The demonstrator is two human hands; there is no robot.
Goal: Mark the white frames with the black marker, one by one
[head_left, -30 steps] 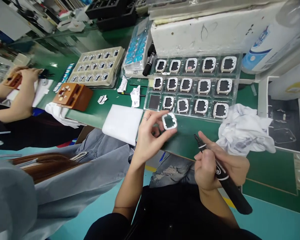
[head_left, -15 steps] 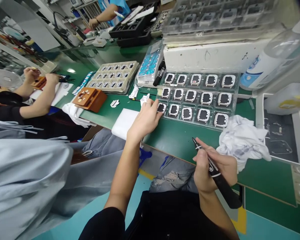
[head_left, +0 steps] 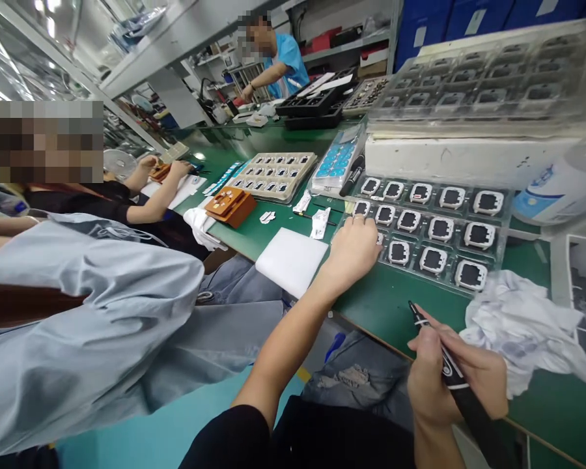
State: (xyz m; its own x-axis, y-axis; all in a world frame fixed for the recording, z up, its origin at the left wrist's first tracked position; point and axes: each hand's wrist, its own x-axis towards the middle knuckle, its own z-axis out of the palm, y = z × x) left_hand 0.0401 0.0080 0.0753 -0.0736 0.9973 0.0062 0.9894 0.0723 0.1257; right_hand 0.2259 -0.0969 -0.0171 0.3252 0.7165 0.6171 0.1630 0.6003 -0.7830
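Note:
My right hand (head_left: 456, 371) grips a black marker pen (head_left: 452, 368), uncapped, its dark tip pointing up and away over the green bench. My left hand (head_left: 354, 251) reaches over the near left corner of a clear plastic tray (head_left: 449, 244), its fingers curled downward. Their tips, and whatever they pinch, are hidden behind the hand. In the tray lie rows of white watch-case frames (head_left: 432, 259) with dark centres; the hand covers part of the front row. One frame (head_left: 420, 193) in the back row carries a small red mark.
A crumpled white cloth (head_left: 522, 326) lies right of the tray. White foam sheet (head_left: 293, 260), orange block fixture (head_left: 229, 206) and a beige tray (head_left: 276, 174) are to the left. Stacked clear trays (head_left: 478, 78) rise behind, beside a bottle (head_left: 547, 189). Two co-workers (head_left: 278, 68) sit nearby.
The camera view has tilted up and swung left, so the bench appears lower and further right. My left hand is still at the tray's near left corner, its fingers now more hidden. The marker stays in my right.

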